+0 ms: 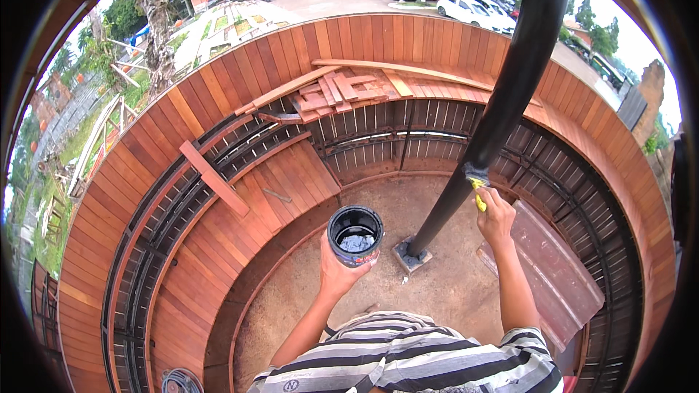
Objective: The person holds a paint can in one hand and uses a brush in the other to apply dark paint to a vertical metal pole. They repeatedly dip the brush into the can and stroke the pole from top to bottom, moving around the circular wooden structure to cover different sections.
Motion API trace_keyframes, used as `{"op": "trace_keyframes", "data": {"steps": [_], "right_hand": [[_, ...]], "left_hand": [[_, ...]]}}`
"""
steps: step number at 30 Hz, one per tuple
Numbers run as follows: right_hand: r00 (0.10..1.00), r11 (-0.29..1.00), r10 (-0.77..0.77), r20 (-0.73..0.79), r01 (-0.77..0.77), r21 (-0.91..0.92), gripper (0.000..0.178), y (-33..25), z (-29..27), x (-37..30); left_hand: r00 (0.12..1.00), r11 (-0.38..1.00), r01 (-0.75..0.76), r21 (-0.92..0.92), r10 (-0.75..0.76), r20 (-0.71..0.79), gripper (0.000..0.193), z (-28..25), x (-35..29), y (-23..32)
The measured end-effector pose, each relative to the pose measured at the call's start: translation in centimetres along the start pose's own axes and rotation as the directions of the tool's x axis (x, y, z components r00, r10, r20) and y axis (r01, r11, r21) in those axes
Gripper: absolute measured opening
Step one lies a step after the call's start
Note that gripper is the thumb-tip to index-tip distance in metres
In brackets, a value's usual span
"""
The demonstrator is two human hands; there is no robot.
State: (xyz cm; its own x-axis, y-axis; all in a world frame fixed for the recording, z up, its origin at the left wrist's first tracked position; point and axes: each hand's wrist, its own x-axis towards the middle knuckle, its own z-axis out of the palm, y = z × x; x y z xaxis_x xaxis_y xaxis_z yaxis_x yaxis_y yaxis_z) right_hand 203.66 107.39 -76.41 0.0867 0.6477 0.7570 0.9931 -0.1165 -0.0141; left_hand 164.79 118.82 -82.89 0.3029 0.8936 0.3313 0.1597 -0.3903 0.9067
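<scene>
My left hand (337,269) is wrapped round a round black tub (355,215), held upright in front of my chest. Dark, glossy paint (357,240) lies in its bottom. In my right hand (496,218) is a paintbrush (478,194) with a yellow handle, gripped in closed fingers. The bristles touch the side of a thick black pole (502,113). This pole leans up to the right from a square base plate (412,256) on the floor. Wet-looking, lighter marks show on the pole by the bristles.
A curved wall of reddish wood planks (218,87) surrounds me, with a slatted bench (211,247) at left. Loose wood offcuts (335,91) lie along the far side. A brown sheet panel (550,269) leans at right. A coiled cable (180,381) sits at lower left.
</scene>
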Motion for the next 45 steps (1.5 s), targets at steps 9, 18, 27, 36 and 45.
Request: {"op": "trace_keyframes", "data": {"steps": [9, 18, 27, 36, 45], "right_hand": [[0.813, 0.104, 0.521, 0.26, -0.363, 0.926, 0.032, -19.1, -9.2, -2.4], [0.942, 0.53, -0.186, 0.281, -0.144, 0.836, 0.027, -19.0, -14.4, -3.6], [0.89, 0.692, -0.347, 0.296, 0.031, 0.721, 0.044, -8.8, -15.3, -5.2], [0.922, 0.699, -0.233, 0.31, -0.063, 0.712, 0.028, 3.3, -17.1, -7.3], [0.783, 0.363, 0.545, 0.301, -0.544, 0.757, 0.022, 13.6, -13.6, -7.0]], "left_hand": [[0.999, 0.968, 0.032, 0.248, -0.023, -0.039, 0.128, -3.0, -11.0, 1.4], [0.971, 0.931, -0.18, 0.316, 0.22, -0.095, 0.128, 1.0, -15.4, 4.5], [0.948, 0.892, -0.285, 0.351, 0.317, -0.036, 0.125, 12.1, -14.8, 8.9], [0.984, 0.931, -0.177, 0.319, 0.164, 0.068, 0.125, 24.5, -14.3, 11.0], [0.997, 0.972, 0.073, 0.223, -0.069, -0.028, 0.125, 34.3, -10.6, 12.4]]}}
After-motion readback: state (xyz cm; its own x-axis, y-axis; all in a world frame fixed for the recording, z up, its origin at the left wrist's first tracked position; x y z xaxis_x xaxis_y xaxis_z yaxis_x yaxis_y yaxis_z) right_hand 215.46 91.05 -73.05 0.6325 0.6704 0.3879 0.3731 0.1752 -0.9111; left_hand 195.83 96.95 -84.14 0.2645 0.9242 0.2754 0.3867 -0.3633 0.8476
